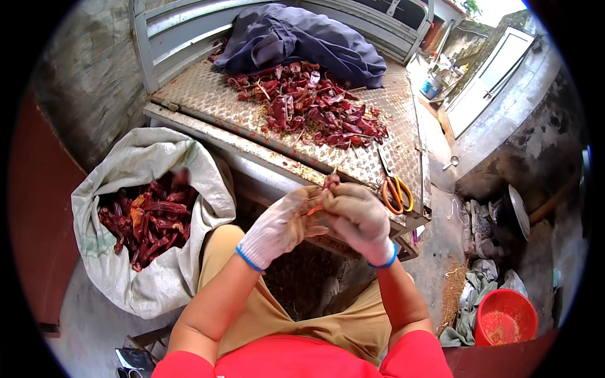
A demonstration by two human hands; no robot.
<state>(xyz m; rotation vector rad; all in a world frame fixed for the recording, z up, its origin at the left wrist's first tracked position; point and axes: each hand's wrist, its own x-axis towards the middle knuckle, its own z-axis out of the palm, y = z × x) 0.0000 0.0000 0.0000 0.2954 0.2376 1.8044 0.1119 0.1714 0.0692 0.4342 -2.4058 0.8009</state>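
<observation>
left hand (280,223) and right hand (362,217) pinch one chili (331,181) by truck bed (189,91) near edge; apparent step: two-handed picking. next move likely needs steady grip.

a head-worn fisheye looks down and forward from close above.

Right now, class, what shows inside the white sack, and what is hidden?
Inside the white sack lie dark red dried peppers, with an orange one among them. Only the top layer shows; whatever lies beneath is covered.

The left hand (285,222) and right hand (359,217) partly hide a pepper (331,181) at mid-frame. The bottom edge cuts off the shirt (283,359).
</observation>
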